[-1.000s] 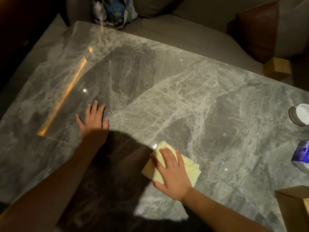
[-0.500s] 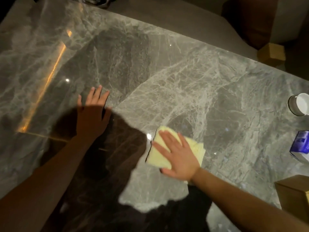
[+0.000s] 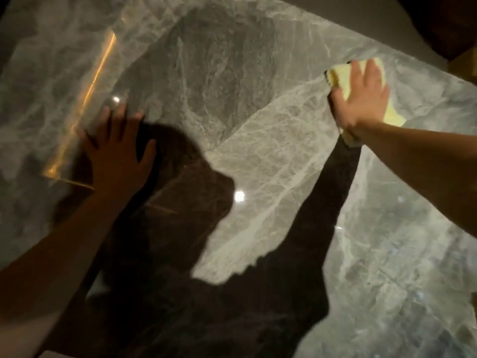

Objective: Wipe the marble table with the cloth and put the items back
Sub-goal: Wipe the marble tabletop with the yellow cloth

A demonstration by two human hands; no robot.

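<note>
One polished grey marble table (image 3: 258, 73) with pale veining fills the frame; two bare hands rest on it; left hand (image 3: 117, 153), left of centre, lies flat, fingers straight and spread, holding nothing; right hand (image 3: 361, 96), upper right, presses with straight fingers on one folded pale-yellow cloth (image 3: 339, 77) near the table's far edge.

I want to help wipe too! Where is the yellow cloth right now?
In the head view, the cloth lies on the table at the upper right, near the far edge, flat under the right hand.
</note>
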